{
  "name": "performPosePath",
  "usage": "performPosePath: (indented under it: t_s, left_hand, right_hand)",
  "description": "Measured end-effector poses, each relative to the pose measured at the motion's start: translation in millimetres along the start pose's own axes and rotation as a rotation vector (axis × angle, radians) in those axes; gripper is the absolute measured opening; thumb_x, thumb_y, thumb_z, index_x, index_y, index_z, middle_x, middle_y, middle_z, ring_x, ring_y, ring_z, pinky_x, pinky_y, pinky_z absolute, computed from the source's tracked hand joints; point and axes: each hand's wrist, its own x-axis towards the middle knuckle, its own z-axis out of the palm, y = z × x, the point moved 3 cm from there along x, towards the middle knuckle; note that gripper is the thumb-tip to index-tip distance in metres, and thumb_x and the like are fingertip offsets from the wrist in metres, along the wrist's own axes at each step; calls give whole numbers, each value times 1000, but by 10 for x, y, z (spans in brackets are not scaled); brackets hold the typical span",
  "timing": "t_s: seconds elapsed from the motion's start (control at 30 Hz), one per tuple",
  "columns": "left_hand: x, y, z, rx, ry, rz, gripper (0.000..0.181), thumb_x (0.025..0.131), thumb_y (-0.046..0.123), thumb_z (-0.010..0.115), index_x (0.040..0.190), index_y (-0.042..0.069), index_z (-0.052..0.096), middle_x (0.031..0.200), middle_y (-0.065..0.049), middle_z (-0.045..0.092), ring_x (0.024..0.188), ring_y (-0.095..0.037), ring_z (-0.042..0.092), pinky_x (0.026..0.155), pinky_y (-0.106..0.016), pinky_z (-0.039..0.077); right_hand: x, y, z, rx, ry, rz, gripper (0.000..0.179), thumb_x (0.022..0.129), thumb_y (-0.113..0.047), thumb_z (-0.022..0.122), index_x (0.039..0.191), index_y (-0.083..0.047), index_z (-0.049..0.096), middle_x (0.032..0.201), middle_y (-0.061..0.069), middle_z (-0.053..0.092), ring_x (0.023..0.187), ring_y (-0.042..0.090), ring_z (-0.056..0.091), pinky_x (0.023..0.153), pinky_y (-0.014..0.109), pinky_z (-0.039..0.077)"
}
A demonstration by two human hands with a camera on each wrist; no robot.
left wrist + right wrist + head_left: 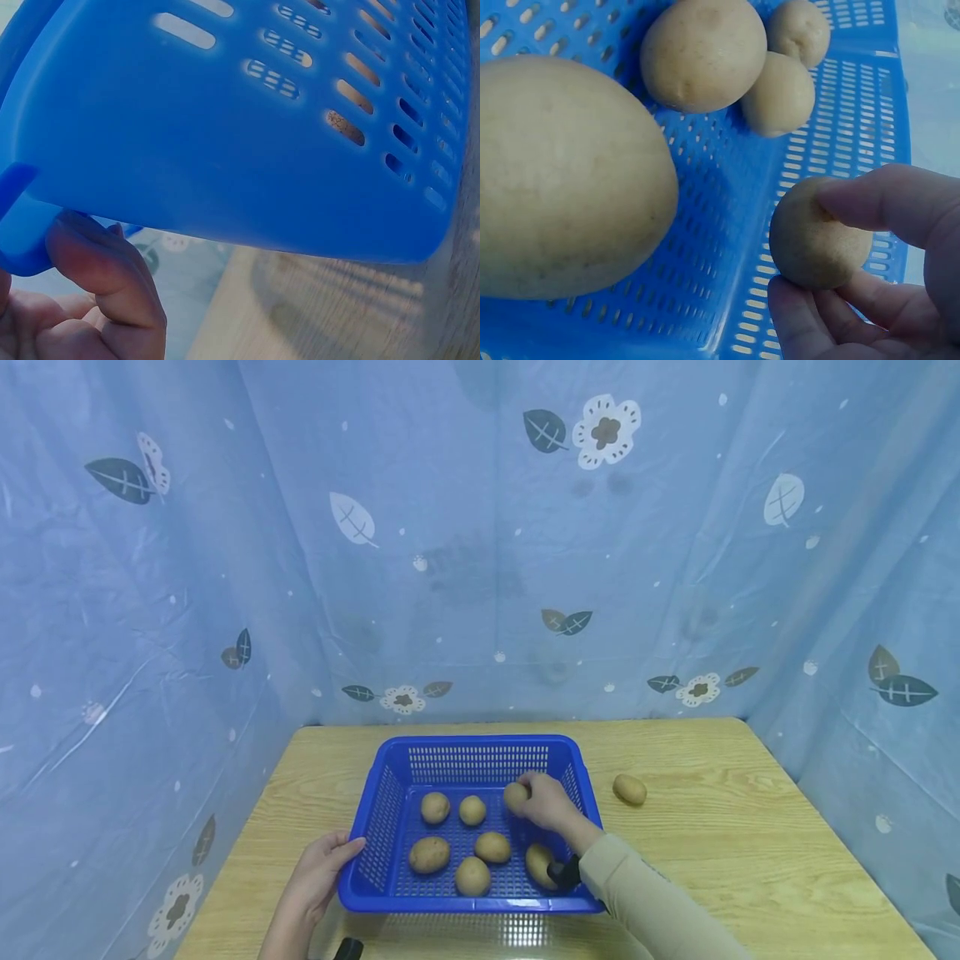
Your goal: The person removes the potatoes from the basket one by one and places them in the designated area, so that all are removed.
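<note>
- Head: part-way by the look; six potatoes (430, 855) lie in the basket (472, 905), right hand (551, 806) has another inside the walls, one loose potato (630, 789) left on the bench (750, 843), right of the basket.
- Left wrist: left hand (112, 292) pinches the rim.
- Right wrist: thumb and fingers grip the held potato (810, 240).

head view — bright, soft light | left wrist — table (337, 322) shadowed
</note>
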Motion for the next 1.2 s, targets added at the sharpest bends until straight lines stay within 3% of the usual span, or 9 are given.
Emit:
performPosePath:
  t_s: [0.3, 0.87, 1.2]
  left_hand:
    - [-11, 0, -8, -4, 3, 8, 33, 96, 14, 52, 114, -13, 52, 94, -16, 69, 84, -25, 69, 73, -33, 59]
    - [-9, 11, 7, -12, 15, 2, 30, 95, 12, 52, 112, -12, 53, 94, -17, 69, 86, -26, 69, 74, -32, 59]
    - [-12, 0, 1, -14, 19, -2, 32, 95, 16, 54, 112, -12, 53, 93, -15, 70, 86, -25, 69, 73, -32, 59]
  right_hand:
    - [3, -26, -42, 31, 32, -13, 47, 74, -10, 73, 117, 1, 59, 112, 17, 63, 97, 29, 61, 80, 42, 54]
    - [-16, -51, -95, 116, 80, -53, 50, 78, -12, 70, 124, 1, 56, 120, 18, 61, 108, 33, 59, 88, 45, 53]
    - [-1, -51, -147, 177, 136, -66, 48, 81, -12, 70, 126, -2, 56, 117, 13, 62, 106, 28, 60, 83, 40, 54]
